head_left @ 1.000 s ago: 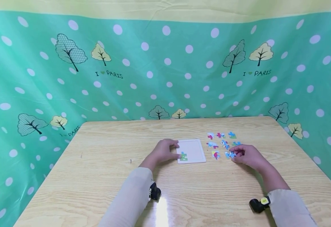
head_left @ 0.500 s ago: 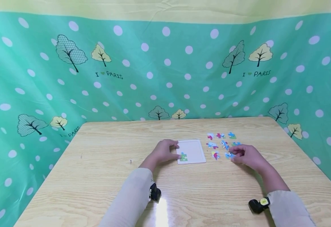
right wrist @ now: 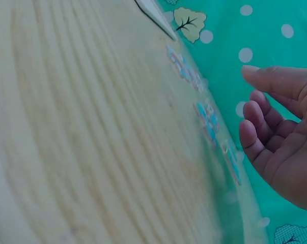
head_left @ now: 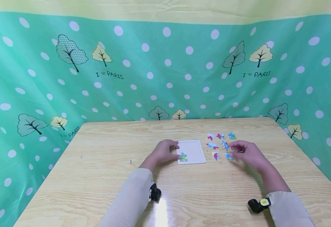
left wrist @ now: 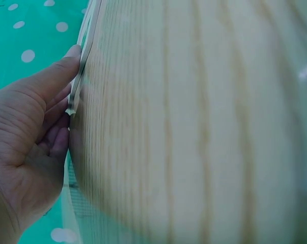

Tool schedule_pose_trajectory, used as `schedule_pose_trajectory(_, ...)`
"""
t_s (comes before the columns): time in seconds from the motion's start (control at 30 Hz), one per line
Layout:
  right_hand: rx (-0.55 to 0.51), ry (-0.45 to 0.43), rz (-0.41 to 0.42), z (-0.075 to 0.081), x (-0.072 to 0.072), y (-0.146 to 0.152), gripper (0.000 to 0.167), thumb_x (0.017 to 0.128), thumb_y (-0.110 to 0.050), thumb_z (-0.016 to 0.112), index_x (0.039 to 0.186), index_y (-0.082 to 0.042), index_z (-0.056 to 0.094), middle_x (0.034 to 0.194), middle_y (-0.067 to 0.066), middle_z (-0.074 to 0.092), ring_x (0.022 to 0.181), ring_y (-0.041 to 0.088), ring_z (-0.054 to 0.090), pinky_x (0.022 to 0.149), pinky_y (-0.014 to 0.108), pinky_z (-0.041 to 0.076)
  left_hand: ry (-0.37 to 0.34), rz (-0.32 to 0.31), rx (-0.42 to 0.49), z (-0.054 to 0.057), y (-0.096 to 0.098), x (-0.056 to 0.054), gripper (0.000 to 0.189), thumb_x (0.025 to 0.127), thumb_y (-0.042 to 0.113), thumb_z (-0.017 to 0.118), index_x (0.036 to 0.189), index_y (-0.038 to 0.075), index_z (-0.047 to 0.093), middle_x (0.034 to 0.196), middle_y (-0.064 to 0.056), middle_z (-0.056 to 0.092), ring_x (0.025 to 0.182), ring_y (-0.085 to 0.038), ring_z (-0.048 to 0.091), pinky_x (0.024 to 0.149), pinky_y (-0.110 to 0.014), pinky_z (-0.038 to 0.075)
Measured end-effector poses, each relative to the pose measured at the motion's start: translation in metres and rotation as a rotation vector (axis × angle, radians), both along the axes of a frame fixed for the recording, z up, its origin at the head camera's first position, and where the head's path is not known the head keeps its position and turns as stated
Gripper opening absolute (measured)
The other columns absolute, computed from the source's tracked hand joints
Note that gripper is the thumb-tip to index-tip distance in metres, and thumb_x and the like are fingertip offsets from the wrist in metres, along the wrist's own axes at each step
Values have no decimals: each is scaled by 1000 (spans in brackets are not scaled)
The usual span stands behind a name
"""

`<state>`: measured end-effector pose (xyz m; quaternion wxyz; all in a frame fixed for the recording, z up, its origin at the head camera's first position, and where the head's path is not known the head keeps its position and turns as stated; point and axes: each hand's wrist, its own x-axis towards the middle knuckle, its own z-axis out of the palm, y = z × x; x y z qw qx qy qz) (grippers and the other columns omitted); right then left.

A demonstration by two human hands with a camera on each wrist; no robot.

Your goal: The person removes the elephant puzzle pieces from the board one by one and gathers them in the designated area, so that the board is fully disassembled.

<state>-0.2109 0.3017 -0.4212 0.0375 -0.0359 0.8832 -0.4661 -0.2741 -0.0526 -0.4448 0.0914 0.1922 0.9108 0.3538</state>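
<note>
In the head view, my left hand (head_left: 165, 151) grips the left edge of a white square puzzle board (head_left: 192, 152). Its thumb lies beside a green puzzle piece (head_left: 183, 157) in the board's near left corner. My right hand (head_left: 247, 153) is just above the right side of the loose pieces, thumb and fingers apart. Close to its fingertips are a blue piece (head_left: 228, 156) and a blue-and-white piece (head_left: 224, 145). The right wrist view shows nothing between the fingers of the right hand (right wrist: 283, 122). From the left wrist, the left hand (left wrist: 36, 122) holds the board's rim.
Other loose puzzle pieces lie in rows right of the board, among them a yellow-and-red piece (head_left: 215, 155), a white-and-red piece (head_left: 212, 145) and a blue-green piece (head_left: 232, 136). A polka-dot cloth (head_left: 165, 69) hangs behind the wooden table (head_left: 111, 142).
My right hand has lifted slightly from the near right pieces, and its fingers have parted. The left hand and the board have stayed in place.
</note>
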Motion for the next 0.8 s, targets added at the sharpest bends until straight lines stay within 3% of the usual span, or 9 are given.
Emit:
schedule_pose_trajectory(0.33, -44, 42, 7, 12, 3, -14, 36, 89, -9, 69, 123, 2, 62, 100, 14, 59, 90, 25, 53, 71, 29, 52, -9, 2, 5, 0, -1, 0, 38, 77, 29, 85, 110, 14, 72, 136, 0, 58, 133, -22, 45, 112, -37, 31)
schedule_pose_trajectory(0.57, -98, 51, -5, 15, 4, -21, 40, 89, -18, 73, 123, 0, 61, 108, 18, 60, 93, 24, 54, 73, 25, 52, -12, 3, 5, 0, 0, 0, 38, 77, 29, 84, 110, 14, 72, 136, 0, 58, 133, -23, 45, 112, -37, 31)
schedule_pose_trajectory(0.8, -183, 74, 35, 17, 1, -30, 42, 90, -21, 72, 123, 2, 61, 118, 21, 60, 99, 19, 59, 80, 22, 53, -15, 8, -1, -1, 0, -1, 38, 77, 30, 84, 110, 15, 72, 136, 1, 58, 133, -22, 45, 112, -37, 31)
